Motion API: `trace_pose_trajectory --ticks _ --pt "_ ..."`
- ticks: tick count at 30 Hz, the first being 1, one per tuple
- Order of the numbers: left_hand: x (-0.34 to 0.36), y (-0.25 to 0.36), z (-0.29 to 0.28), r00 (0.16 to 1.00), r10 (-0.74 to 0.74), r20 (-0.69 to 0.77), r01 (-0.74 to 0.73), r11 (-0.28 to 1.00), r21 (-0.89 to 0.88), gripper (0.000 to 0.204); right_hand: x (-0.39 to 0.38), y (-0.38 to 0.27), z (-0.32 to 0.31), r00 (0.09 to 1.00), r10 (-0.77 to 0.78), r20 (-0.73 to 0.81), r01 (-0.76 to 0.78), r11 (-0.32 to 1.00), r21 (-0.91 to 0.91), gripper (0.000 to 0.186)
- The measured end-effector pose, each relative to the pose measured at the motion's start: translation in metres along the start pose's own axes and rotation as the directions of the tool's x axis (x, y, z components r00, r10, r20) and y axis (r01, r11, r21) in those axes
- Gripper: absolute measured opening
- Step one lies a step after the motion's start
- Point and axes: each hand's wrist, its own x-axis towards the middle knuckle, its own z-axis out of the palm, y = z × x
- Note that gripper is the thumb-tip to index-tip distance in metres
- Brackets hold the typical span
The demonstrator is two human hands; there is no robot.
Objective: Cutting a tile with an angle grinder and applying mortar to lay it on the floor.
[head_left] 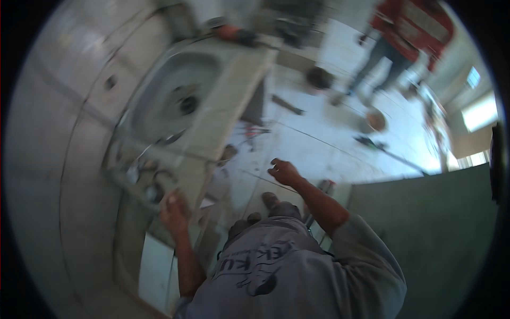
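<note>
Clutter (154, 192) lies near the left hand (173, 212) (grip unclear), far from the slack, empty right hand (286, 173).

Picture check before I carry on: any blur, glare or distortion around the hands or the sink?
Head view: blur smears the sink and the left hand, while the right hand looks somewhat crisper; head view: the window is blown out and the floor has a pale glare; head view: fisheye bends seams on the tiled wall, and the corners are black.
</note>
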Motion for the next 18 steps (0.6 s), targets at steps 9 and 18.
trace_pose_trajectory --ticks 9,18 --pt "-0.068 0.035 0.004 0.99 -0.044 -0.135 0.034 0.997 -0.075 0.029 0.07 -0.115 0.061 0.912 -0.383 0.15 0.399 0.911 -0.103 0.056" --pt "-0.108 -0.031 -0.025 0.894 -0.442 -0.076 0.44 0.897 -0.046 0.03 0.105 -0.042 0.07 0.871 -0.272 0.408 0.402 0.872 -0.279 0.032"
